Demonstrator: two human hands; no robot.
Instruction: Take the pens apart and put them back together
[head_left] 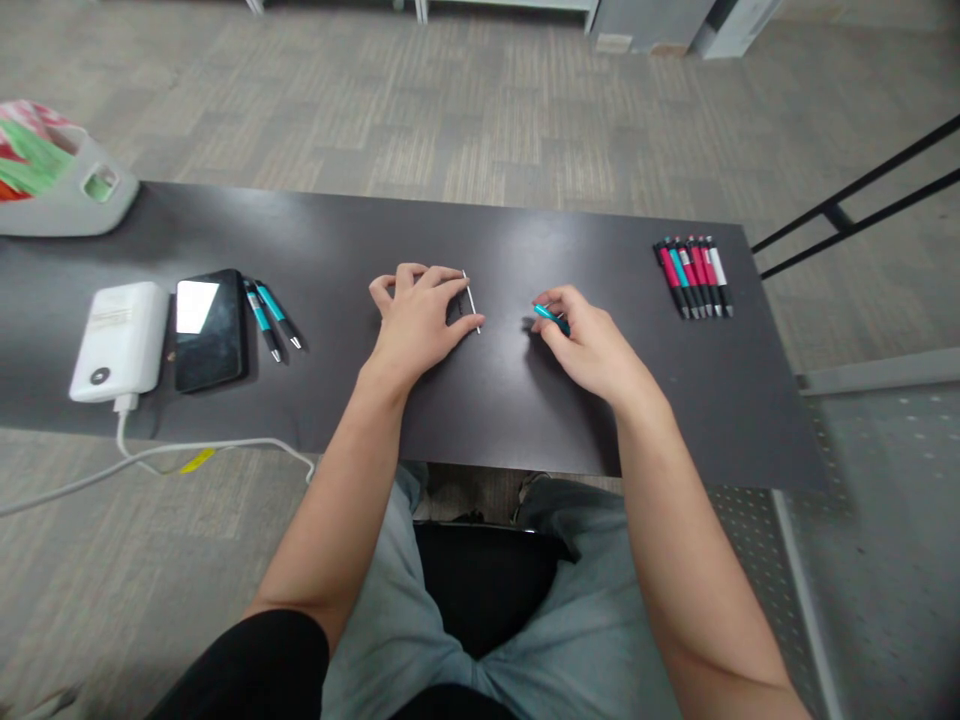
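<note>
I see the right hand (583, 335) gripping a blue pen part (551, 318); whether the left hand (415, 322) grips the white stick (472, 302), I cannot tell.

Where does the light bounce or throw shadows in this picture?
In the head view, hard white glare on the glossy black phone-like device; in the same head view, a softer sheen on the dark grey tabletop between the forearms, and a dark shadow below the person's right hand.
</note>
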